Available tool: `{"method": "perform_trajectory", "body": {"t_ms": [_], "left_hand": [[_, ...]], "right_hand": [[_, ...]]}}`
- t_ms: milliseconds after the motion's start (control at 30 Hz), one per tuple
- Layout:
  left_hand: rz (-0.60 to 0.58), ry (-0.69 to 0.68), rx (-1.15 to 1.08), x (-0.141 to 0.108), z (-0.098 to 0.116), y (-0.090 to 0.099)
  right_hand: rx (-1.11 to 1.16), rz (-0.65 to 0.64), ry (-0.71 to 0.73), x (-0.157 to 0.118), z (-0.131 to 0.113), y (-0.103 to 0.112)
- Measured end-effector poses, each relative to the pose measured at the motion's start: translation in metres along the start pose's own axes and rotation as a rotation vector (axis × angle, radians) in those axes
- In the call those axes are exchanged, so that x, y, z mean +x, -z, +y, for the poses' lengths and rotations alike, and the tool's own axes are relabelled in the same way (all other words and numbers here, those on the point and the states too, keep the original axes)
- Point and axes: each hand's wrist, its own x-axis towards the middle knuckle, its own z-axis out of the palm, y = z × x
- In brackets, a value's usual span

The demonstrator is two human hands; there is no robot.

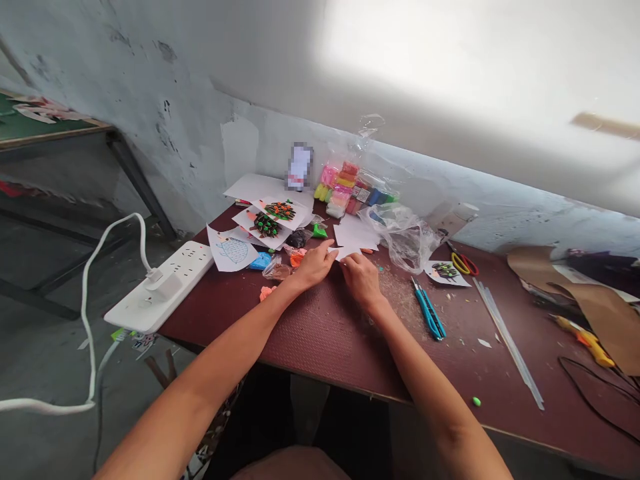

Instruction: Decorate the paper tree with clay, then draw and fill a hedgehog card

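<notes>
My left hand (315,264) and my right hand (361,277) are close together above the brown table, their fingers pinched at a small piece of white paper (344,253) between them. My fingers cover part of it. A white sheet (357,233) lies just beyond. Beside my left hand are packets of modelling clay: orange (297,258), brown (277,269), blue (261,261), black (299,238) and green (319,231). Further left, paper cards carry clay hedgehogs, one with green dots (267,225) and one with orange dots (280,211). A blue hedgehog drawing (233,251) sits at the left edge.
A white power strip (165,287) overhangs the left edge. Bagged clay sticks (345,187), a phone (299,167) and a crumpled plastic bag (405,237) are at the back. Rightward lie a blue utility knife (429,309), scissors (465,263), glue sticks (507,341) and a yellow glue gun (587,339).
</notes>
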Motion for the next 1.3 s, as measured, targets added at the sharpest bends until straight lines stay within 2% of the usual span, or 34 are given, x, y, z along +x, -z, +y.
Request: {"method": "perform_trajectory", "body": {"t_ms": [67,167,233,333,400,533,633,800,900,1067,1300], "left_hand": [[0.032,0.057,-0.106,0.003,-0.005,-0.003],[0.083,0.047,-0.182,0.008,-0.014,-0.003],[0.084,0.033,-0.225,0.010,-0.018,-0.001],[0.013,0.020,-0.333,0.011,-0.018,0.003],[-0.031,0.031,-0.420,0.011,-0.016,0.005],[-0.064,0.062,-0.534,0.009,-0.014,0.005],[-0.051,0.062,-0.542,0.007,-0.014,0.004],[0.060,0.042,-0.324,0.007,-0.012,0.003],[0.085,0.027,-0.214,0.007,-0.011,0.003],[0.059,0.012,-0.007,0.005,-0.008,0.006],[-0.039,-0.010,0.188,0.001,-0.006,0.006]], "right_hand": [[0.026,-0.005,0.070,-0.004,-0.011,0.003],[0.137,-0.022,0.149,-0.009,-0.021,0.007],[0.235,0.035,0.111,-0.011,-0.018,0.009],[0.328,0.218,-0.169,-0.009,-0.001,0.011],[0.414,0.247,-0.377,-0.008,0.015,0.009],[0.912,0.054,-0.617,-0.011,0.036,0.001],[1.142,0.058,-0.697,-0.016,0.041,-0.005],[1.153,0.088,-0.726,-0.020,0.042,-0.007],[1.175,0.105,-0.714,-0.020,0.042,-0.007],[1.099,0.065,-0.672,-0.020,0.043,-0.005],[0.833,-0.012,-0.616,-0.023,0.047,-0.003]]}}
